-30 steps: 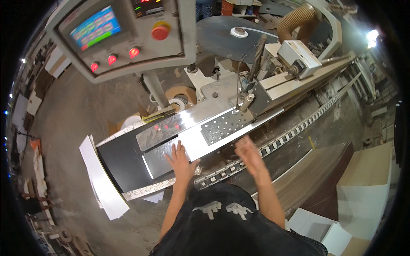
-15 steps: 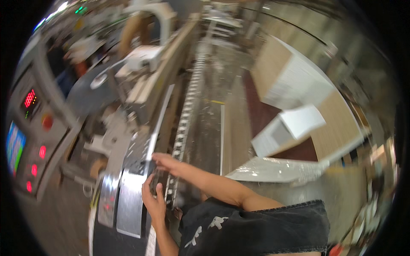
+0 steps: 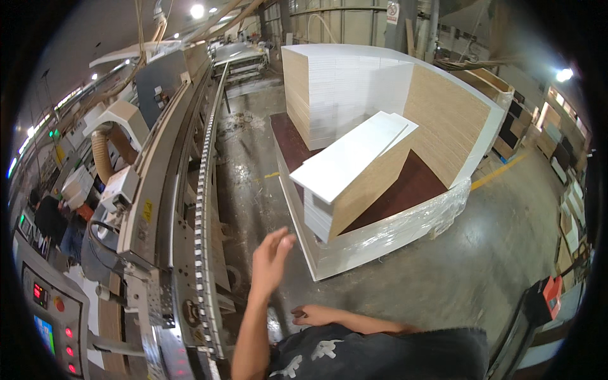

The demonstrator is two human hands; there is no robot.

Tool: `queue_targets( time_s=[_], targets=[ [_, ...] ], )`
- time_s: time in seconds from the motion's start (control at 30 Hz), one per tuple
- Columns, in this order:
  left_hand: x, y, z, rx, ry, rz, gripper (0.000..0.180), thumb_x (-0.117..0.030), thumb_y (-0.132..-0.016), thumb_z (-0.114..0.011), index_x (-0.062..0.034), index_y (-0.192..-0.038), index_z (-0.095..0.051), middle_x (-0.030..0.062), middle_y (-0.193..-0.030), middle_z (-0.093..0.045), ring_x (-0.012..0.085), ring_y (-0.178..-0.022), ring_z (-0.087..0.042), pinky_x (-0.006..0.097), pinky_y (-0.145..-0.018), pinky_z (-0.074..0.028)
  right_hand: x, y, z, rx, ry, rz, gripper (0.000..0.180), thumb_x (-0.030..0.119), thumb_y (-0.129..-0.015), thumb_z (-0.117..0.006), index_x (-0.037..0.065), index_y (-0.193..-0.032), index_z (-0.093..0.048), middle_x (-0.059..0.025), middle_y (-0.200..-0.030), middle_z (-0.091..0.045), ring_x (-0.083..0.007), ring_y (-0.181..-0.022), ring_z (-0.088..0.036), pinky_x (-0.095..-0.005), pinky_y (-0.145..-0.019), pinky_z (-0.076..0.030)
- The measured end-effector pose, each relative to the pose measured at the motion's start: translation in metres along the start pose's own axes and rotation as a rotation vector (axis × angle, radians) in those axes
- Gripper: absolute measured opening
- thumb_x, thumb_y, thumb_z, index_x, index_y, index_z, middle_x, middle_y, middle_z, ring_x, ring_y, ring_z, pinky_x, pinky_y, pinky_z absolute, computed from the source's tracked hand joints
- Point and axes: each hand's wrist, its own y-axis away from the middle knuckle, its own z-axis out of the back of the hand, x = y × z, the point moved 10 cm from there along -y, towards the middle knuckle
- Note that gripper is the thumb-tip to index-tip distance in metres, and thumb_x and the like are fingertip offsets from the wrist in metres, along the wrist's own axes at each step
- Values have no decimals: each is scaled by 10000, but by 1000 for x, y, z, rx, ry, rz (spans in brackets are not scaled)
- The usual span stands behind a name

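Fingers [image 3: 277, 236] apart on my left hand [image 3: 268, 263], loosely uncurled on my right hand [image 3: 311, 315]; white panels [image 3: 354, 154] run lengthwise away rightward.

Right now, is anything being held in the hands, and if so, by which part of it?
Nothing appears held: the left hand is raised and empty, apart from the white-topped boards; the right hand, lower down, looks empty too.

A long machine [image 3: 152, 202], a control panel [image 3: 56, 320] and stacked boards [image 3: 356, 155] show a workshop.
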Motion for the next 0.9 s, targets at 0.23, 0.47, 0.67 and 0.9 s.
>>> queue_targets(
  time_s=[0.23, 0.47, 0.67, 0.9],
  targets=[
    [16, -107, -67, -139, 55, 280, 385, -345, -1013, -686, -22, -1198, -587, 82, -982, -706, 145, -904, -694, 315, -723, -554, -53, 120, 97, -332, -421, -60, 657, 362, -1018, -697, -30, -1498, -481, -207, -1352, -670, -246, -1197, -666, -383, -1004, -529],
    [2, -66, -54, -274, 100, 377, 232, -199, -969, -720, -40, -1076, -589, 16, -760, -622, 140, -687, -665, 314, -628, -555, -80, 117, 135, -350, -666, -26, 590, 294, -1042, -669, -30, -1501, -489, -191, -1362, -668, -256, -1146, -692, -374, -987, -546],
    [-38, 92, 55, -520, -38, 359, 194, -192, -901, -720, -41, -1005, -656, -8, -779, -591, 112, -648, -577, 256, -606, -464, 29, 94, 204, -291, -1006, 179, 479, 257, -1074, -582, 2, -1463, -470, -186, -1373, -650, -344, -1141, -701, -442, -935, -581],
    [-63, 365, 142, -957, 93, 275, 354, -140, -835, -777, -16, -1142, -651, 6, -960, -682, 67, -795, -597, 203, -675, -431, 123, 56, 160, -11, -1039, 377, 433, 261, -1052, -605, -2, -1388, -530, -176, -1276, -682, -334, -1134, -704, -509, -928, -587]
  ],
)
